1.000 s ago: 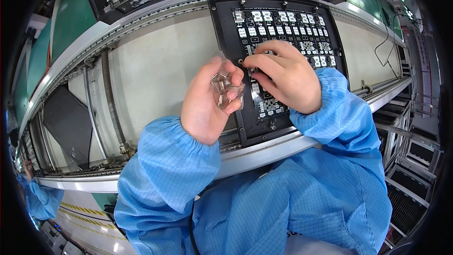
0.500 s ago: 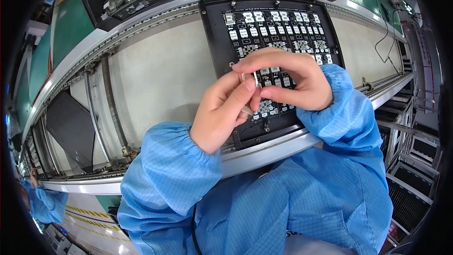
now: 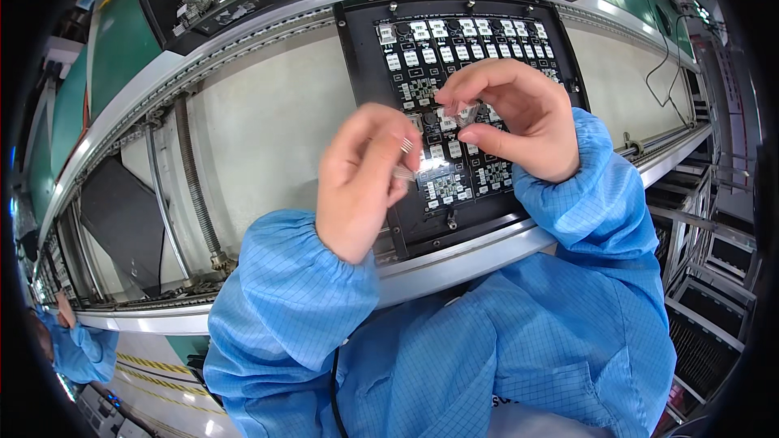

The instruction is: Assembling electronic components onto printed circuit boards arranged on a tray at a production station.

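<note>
Left: the left hand (image 3: pixel 357 188), its fingers curled around small metal pieces (image 3: pixel 406 145), the lower of which juts rightward beyond the fingers. Centre: a circuit board (image 3: pixel 448 187) in a black frame (image 3: pixel 364 73), beneath the hands. Right: a small clear piece (image 3: pixel 466 114), gripped between thumb and fingers of the right hand (image 3: pixel 531 118); blur obscures its long axis.

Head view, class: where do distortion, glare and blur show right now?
In the head view, the straight metal rail bows; in the head view, glare whitens part of the circuit board; in the head view, the left hand looks slightly blurred.
</note>
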